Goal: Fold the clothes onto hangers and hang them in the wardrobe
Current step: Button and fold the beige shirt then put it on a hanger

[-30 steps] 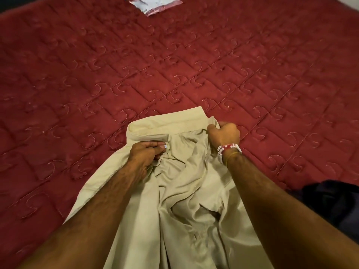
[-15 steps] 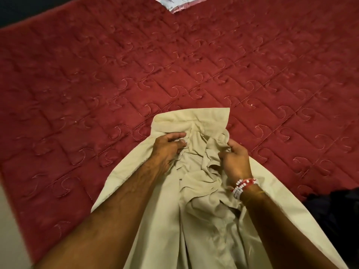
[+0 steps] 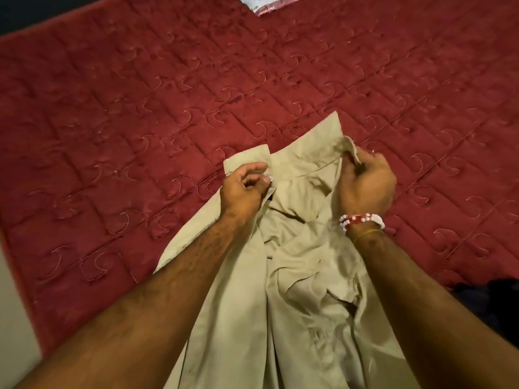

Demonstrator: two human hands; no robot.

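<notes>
A beige garment (image 3: pixel 309 318) lies on a red quilted bedspread (image 3: pixel 140 108). It runs from the near edge of the bed, a little right of the middle, up toward the bed's centre. Its upper band is the part farthest from the person and is spread wide between the two hands. The cloth below the band is bunched into loose folds.

The left hand (image 3: pixel 243 192) holds the left end of the band. Its fingers are curled in, with the thumb laid along the top of the band and the fingertips (image 3: pixel 265 179) pinching the cloth at the band's inner corner. The back of the hand faces the camera.

The right hand (image 3: pixel 365 186) is clenched round the right end of the band. A flap of beige cloth comes up over the knuckles and folds into the fist. How much cloth lies inside that fist cannot be told. The wrist carries a red-and-white bead bracelet (image 3: pixel 361 220) and, just below it, a thin yellow thread (image 3: pixel 368 234).

Both forearms reach in from the near edge and lie over the garment.

At the far edge of the bedspread lies part of a white-and-pink packet (image 3: pixel 269 4), cut off by the frame. A dark cloth (image 3: pixel 488 299) lies at the right edge, near the right forearm. A pale strip of floor (image 3: pixel 11 304) shows past the bed's left edge.
</notes>
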